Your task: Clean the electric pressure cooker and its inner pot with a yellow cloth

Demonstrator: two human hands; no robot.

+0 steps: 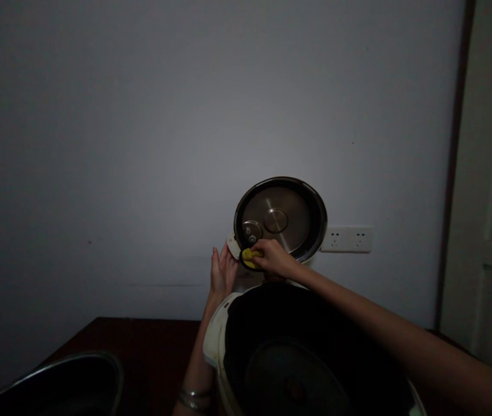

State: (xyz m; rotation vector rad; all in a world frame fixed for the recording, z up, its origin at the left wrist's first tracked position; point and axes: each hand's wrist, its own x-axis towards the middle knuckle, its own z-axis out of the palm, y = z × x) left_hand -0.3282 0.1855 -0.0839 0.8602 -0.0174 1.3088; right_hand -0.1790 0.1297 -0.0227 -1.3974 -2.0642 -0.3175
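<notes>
The round metal-lined lid point(300, 216) of a white electric pressure cooker point(216, 335) stands raised behind the pot. My left hand point(223, 271) rests against the white tab at the lid's left edge, fingers stretched upward. In my right hand point(274, 257) a yellow cloth or sponge point(251, 257) is pinched against the lid's lower left rim. My right forearm passes over the cooker's dark, open inside. A small round valve plate point(252, 231) sits on the lid's inner face, just above the yellow piece.
A dark bowl or pot with a shiny rim point(115, 364) stands at the lower left on the dark reddish table point(154, 341). A wall socket point(347, 239) is just right of the lid. At the far right is a pale door point(484, 231).
</notes>
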